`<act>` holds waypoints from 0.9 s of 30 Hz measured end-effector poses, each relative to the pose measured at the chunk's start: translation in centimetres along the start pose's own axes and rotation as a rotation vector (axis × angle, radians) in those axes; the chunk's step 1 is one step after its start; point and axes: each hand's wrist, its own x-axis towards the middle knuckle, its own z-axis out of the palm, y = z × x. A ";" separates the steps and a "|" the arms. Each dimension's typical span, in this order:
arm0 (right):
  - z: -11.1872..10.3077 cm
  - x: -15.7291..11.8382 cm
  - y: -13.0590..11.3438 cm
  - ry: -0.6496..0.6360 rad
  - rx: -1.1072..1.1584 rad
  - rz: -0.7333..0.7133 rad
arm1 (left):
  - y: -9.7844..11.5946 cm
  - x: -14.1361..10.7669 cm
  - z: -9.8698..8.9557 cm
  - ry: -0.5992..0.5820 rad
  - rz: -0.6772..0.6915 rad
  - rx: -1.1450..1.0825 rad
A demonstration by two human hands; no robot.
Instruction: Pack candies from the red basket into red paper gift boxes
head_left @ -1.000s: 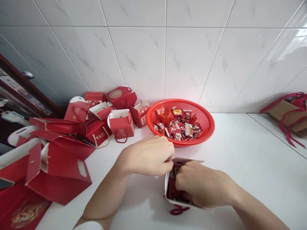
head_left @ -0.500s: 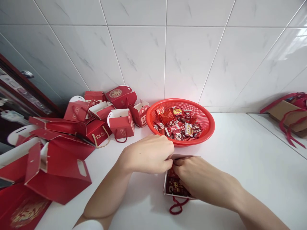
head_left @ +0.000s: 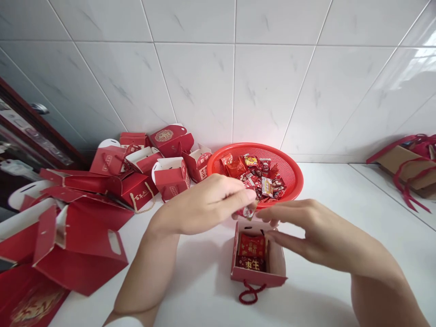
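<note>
Between the thumb and fingers of my left hand is a small wrapped candy, partly hidden by the fingers. My right hand has its thumb and fingers apart, with the fingertips close to that candy; whether they touch it I cannot tell. Below both hands stands an open red gift box with a dark red cord handle at its front. Two red packets with gold characters, a brighter one and a darker one, lie inside it. Just behind my hands, a red plastic basket holds many wrapped candies.
On the left, many red gift boxes are crowded together, some open, some with cord handles. A brown cardboard box with dark pink ribbons stands at the far right. The white tiled wall closes off the back of the white counter.
My right hand has come up out of the gift box and opened. My left hand has risen slightly and now shows a candy in its fingers. The packets inside the box are now uncovered.
</note>
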 end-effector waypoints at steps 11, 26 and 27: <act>0.6 1.9 0.6 0.332 0.436 0.145 | -1.1 0.9 0.9 0.134 0.053 -0.368; 0.1 1.9 1.6 0.381 0.903 0.122 | -1.4 1.3 0.3 0.196 0.061 -0.330; 0.2 1.9 1.8 0.392 0.937 0.111 | -1.5 1.3 0.3 0.196 0.088 -0.362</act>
